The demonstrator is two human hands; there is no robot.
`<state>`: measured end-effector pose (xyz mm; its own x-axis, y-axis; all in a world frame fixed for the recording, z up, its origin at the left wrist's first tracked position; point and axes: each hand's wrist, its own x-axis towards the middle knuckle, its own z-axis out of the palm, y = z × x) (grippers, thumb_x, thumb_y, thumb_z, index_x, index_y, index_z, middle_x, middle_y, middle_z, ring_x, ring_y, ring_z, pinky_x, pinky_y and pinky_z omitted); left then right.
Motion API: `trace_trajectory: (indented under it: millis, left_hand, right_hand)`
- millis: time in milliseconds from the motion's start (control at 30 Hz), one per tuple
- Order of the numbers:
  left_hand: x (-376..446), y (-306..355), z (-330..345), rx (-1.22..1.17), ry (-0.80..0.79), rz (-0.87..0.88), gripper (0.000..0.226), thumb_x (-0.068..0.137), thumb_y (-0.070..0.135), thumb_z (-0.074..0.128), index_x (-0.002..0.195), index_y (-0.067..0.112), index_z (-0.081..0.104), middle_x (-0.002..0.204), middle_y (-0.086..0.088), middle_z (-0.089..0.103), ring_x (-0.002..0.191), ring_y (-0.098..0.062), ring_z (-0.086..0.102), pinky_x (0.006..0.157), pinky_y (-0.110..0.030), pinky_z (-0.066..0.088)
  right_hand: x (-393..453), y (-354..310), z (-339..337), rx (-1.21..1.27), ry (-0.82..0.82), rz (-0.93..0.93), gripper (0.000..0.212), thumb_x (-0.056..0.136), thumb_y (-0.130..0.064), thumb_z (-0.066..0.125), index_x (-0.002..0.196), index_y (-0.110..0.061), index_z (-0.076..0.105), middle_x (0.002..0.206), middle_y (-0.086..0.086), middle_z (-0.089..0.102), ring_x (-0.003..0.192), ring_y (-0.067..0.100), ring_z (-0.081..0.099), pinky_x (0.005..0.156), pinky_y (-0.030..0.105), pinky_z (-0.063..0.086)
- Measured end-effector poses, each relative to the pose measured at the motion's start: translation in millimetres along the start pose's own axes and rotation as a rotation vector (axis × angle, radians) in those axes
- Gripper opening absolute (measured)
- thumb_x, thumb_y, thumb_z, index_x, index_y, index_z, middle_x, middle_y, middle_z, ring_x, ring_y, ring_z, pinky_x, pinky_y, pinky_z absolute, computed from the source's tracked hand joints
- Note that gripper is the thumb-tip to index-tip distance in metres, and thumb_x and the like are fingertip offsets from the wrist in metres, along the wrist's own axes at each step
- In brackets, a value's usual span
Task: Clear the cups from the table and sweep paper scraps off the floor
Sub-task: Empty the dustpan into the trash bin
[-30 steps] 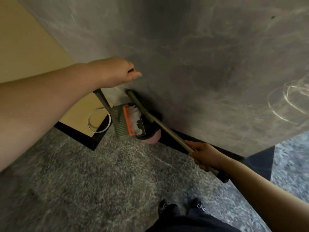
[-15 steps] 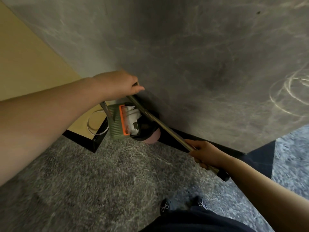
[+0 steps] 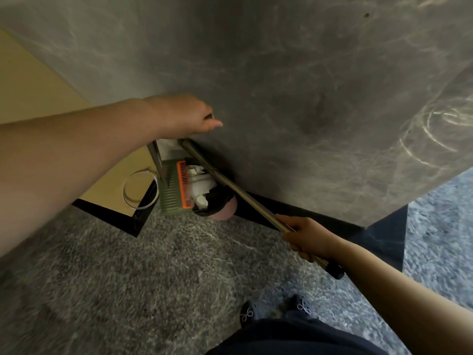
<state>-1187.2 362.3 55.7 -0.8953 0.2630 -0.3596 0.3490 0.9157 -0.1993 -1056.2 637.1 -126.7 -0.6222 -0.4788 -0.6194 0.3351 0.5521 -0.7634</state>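
A green dustpan (image 3: 171, 194) with an orange comb edge hangs tipped over a pink bin (image 3: 226, 212) lined with a black bag. White paper scraps (image 3: 202, 181) lie at the pan's mouth and in the bin. My left hand (image 3: 186, 116) grips the top of the dustpan's dark handle (image 3: 156, 160), fingers curled. A long metal broom pole (image 3: 230, 187) slants from under that hand to the lower right, where my right hand (image 3: 307, 238) grips it near its black end cap. The broom's head is hidden.
A large grey marble-look slab (image 3: 294, 85) fills the top of the view, with the bin against its foot. A clear round rim (image 3: 139, 190) lies on the tan surface to the left. Grey speckled floor (image 3: 128, 278) spreads below, my shoes (image 3: 276, 312) at the bottom.
My left hand dipped half a second ago and has come back up with the dustpan handle. The dustpan stays tipped at the bin. My right hand has barely moved on the pole.
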Motion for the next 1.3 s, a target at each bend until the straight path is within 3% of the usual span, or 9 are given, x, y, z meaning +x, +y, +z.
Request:
trace_trajectory:
  millis: [133, 233, 400, 533, 767, 867, 1000, 1100, 1300]
  left_hand:
    - [0.3, 18.7, 15.1, -0.018, -0.041, 0.015, 0.038, 0.098, 0.055, 0.037, 0.095, 0.021, 0.053, 0.076, 0.007, 0.049, 0.067, -0.01, 0.047, 0.056, -0.029, 0.03]
    - [3.8, 16.6, 1.3, -0.004, -0.008, -0.007, 0.038, 0.098, 0.056, 0.035, 0.087, 0.022, 0.047, 0.072, 0.004, 0.047, 0.063, -0.011, 0.045, 0.053, -0.028, 0.028]
    - [16.4, 47.9, 7.1, -0.011, -0.042, -0.012, 0.046, 0.1, 0.052, 0.038, 0.105, 0.012, 0.059, 0.086, -0.003, 0.049, 0.079, -0.021, 0.048, 0.068, -0.032, 0.034]
    - [13.5, 50.4, 0.6, -0.041, -0.043, -0.039, 0.047, 0.101, 0.049, 0.037, 0.108, 0.008, 0.059, 0.084, -0.005, 0.052, 0.072, -0.019, 0.045, 0.065, -0.033, 0.031]
    - [18.0, 61.5, -16.9, -0.02, 0.014, -0.069, 0.051, 0.103, 0.045, 0.036, 0.109, 0.0, 0.059, 0.091, -0.017, 0.055, 0.083, -0.03, 0.049, 0.071, -0.033, 0.033]
    - [9.0, 57.2, -12.8, -0.044, -0.006, -0.099, 0.042, 0.103, 0.046, 0.035, 0.094, 0.008, 0.052, 0.073, -0.007, 0.045, 0.069, -0.025, 0.045, 0.066, -0.034, 0.032]
    - [3.1, 50.8, -21.6, -0.1, -0.001, -0.13, 0.042, 0.103, 0.047, 0.034, 0.087, 0.01, 0.049, 0.072, -0.008, 0.047, 0.062, -0.019, 0.044, 0.054, -0.033, 0.028]
    - [7.5, 57.4, -24.6, -0.07, 0.035, -0.114, 0.044, 0.103, 0.047, 0.034, 0.086, 0.009, 0.048, 0.071, -0.007, 0.045, 0.065, -0.023, 0.044, 0.062, -0.034, 0.032]
    - [7.5, 60.2, -20.4, -0.065, 0.037, -0.099, 0.05, 0.103, 0.045, 0.035, 0.109, 0.001, 0.058, 0.07, 0.0, 0.037, 0.074, -0.023, 0.042, 0.071, -0.033, 0.032]
  right_hand:
    - [-3.9, 3.6, -0.4, 0.016, -0.01, -0.002, 0.057, 0.092, -0.011, 0.052, 0.143, -0.034, 0.039, 0.061, -0.006, 0.053, 0.033, 0.001, 0.047, 0.039, 0.018, 0.04]
    - [-4.1, 6.0, -1.0, 0.013, -0.01, 0.007, 0.059, 0.092, -0.01, 0.051, 0.145, -0.031, 0.037, 0.063, -0.005, 0.053, 0.033, 0.002, 0.047, 0.038, 0.018, 0.04]
    - [-4.7, 12.5, 5.2, 0.026, 0.006, -0.004, 0.059, 0.092, -0.007, 0.05, 0.145, -0.032, 0.038, 0.061, -0.001, 0.051, 0.032, 0.003, 0.045, 0.037, 0.018, 0.038]
    - [-2.7, 19.6, 6.9, 0.048, 0.0, 0.01, 0.06, 0.092, -0.008, 0.05, 0.144, -0.036, 0.037, 0.06, 0.003, 0.051, 0.034, 0.008, 0.045, 0.037, 0.019, 0.039]
    - [-1.8, 28.3, 11.0, 0.078, 0.009, 0.032, 0.062, 0.091, -0.01, 0.049, 0.146, -0.036, 0.036, 0.06, 0.003, 0.052, 0.035, 0.01, 0.046, 0.039, 0.02, 0.039]
    - [-1.4, 31.5, 10.3, 0.084, 0.004, 0.03, 0.063, 0.091, -0.01, 0.051, 0.146, -0.037, 0.035, 0.06, 0.004, 0.051, 0.036, 0.011, 0.045, 0.039, 0.021, 0.04]
    - [-0.9, 32.1, 12.7, 0.089, 0.005, 0.03, 0.063, 0.091, -0.009, 0.05, 0.146, -0.037, 0.034, 0.059, 0.005, 0.05, 0.035, 0.011, 0.045, 0.039, 0.021, 0.039]
    - [-1.5, 31.5, 14.3, 0.093, 0.002, 0.019, 0.063, 0.092, -0.008, 0.049, 0.145, -0.038, 0.035, 0.058, 0.004, 0.05, 0.035, 0.01, 0.045, 0.039, 0.022, 0.04]
    - [-2.1, 31.5, 14.3, 0.08, 0.001, 0.011, 0.062, 0.092, -0.007, 0.049, 0.145, -0.036, 0.036, 0.059, 0.003, 0.051, 0.037, 0.011, 0.046, 0.041, 0.024, 0.041]
